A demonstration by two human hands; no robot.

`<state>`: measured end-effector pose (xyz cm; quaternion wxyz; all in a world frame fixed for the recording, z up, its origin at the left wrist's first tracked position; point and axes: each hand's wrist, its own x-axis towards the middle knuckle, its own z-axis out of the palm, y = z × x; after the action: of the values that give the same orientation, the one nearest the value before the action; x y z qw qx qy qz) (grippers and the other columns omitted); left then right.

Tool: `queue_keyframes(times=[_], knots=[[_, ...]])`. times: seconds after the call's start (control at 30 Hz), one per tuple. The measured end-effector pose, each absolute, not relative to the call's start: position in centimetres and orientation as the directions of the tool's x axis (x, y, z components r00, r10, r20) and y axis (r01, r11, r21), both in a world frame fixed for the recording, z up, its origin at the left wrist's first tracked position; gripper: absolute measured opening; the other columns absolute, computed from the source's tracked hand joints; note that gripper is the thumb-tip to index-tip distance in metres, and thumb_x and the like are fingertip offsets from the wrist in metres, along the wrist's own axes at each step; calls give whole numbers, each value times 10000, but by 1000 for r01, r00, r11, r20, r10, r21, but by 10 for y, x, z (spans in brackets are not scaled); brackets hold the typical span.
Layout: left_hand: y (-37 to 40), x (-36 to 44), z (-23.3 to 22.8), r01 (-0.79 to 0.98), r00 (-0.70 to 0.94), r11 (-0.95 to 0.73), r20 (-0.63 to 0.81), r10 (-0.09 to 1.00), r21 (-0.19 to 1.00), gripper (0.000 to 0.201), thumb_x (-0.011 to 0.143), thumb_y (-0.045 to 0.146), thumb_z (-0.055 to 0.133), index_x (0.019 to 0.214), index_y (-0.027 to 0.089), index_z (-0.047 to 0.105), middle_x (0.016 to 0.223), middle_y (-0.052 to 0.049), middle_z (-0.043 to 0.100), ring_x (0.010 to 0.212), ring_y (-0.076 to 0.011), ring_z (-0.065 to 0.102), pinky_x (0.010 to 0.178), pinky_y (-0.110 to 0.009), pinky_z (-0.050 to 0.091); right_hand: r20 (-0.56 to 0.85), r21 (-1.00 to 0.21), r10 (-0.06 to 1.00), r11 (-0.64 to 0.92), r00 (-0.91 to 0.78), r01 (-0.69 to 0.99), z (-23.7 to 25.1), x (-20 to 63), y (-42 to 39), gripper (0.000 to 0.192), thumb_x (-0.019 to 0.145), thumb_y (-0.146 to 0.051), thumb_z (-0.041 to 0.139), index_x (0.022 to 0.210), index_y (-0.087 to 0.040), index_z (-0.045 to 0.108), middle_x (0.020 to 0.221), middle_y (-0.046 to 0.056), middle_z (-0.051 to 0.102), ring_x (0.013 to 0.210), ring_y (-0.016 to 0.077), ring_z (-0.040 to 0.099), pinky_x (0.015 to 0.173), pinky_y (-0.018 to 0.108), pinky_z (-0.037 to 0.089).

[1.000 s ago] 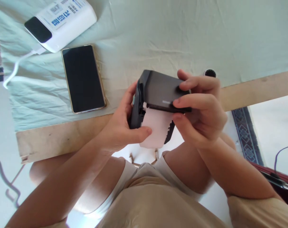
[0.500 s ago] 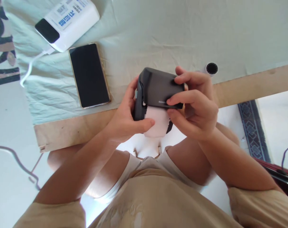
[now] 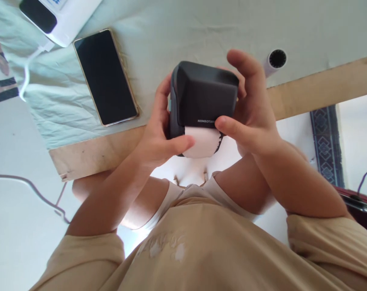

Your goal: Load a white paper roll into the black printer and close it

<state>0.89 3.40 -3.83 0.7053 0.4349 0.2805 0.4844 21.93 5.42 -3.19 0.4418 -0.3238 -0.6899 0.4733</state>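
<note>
A dark grey label printer [image 3: 209,99] marked NIIMBOT is held up in front of the table's near edge, its lid down. From under the lid's front edge comes a white paper label strip [image 3: 200,142] with a jagged right side. My left hand [image 3: 163,133] grips the printer's left side, thumb lying over the paper. On the right side, my right hand [image 3: 251,111] holds the printer with its thumb on the lid's front corner. Its index finger is raised off the lid, and the other fingers are partly hidden behind the printer.
On the green cloth [image 3: 183,36] lie a phone [image 3: 106,76] with a dark screen and a white device [image 3: 60,22] with a black panel and white cable [image 3: 27,74]. A white cylinder with a dark end [image 3: 276,60] stands at the right. A wooden edge [image 3: 101,155] borders the table.
The printer's lid, slightly raised before, has come down flush. My right fingers moved from the top of the lid to the side, leaving the thumb on it. The whole view has shifted.
</note>
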Motion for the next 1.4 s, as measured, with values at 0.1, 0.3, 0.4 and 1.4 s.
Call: queue_keyframes(times=[0.1, 0.3, 0.4, 1.4], knots=[[30, 13, -31, -441, 309, 209, -71, 948, 873, 757, 776, 493, 838, 1434, 373, 483, 1281, -30, 718, 1144, -279, 754, 812, -342, 641, 234, -963, 868, 269, -439, 17, -28, 218, 53, 822, 851, -651, 741, 1508, -377, 329, 1407, 17, 560, 1016, 125, 680, 841, 294, 673], [22, 17, -23, -396, 312, 284, -164, 936, 873, 597, 866, 442, 750, 1394, 301, 510, 1208, -42, 741, 1086, -309, 772, 762, -352, 615, 250, -963, 871, 268, -422, -17, -22, 216, 51, 683, 867, -585, 753, 1411, -346, 416, 1379, 23, 535, 962, 100, 621, 728, 235, 626], [23, 17, -22, -411, 329, 261, -124, 936, 874, 589, 853, 408, 780, 1374, 288, 534, 1241, -37, 741, 1180, -329, 741, 808, -353, 614, 240, -965, 875, 263, -421, -4, -22, 218, 53, 645, 871, -567, 753, 1393, -356, 439, 1385, 19, 531, 967, 104, 610, 712, 229, 606], [24, 31, -13, -505, 56, 249, -257, 965, 826, 420, 990, 574, 588, 1106, 191, 714, 1170, -62, 787, 1378, -303, 640, 1103, -410, 597, 300, -868, 845, 435, -443, 240, -22, 226, 54, 731, 890, -646, 685, 1464, -297, 397, 1492, 46, 547, 1204, 188, 630, 920, 305, 639]])
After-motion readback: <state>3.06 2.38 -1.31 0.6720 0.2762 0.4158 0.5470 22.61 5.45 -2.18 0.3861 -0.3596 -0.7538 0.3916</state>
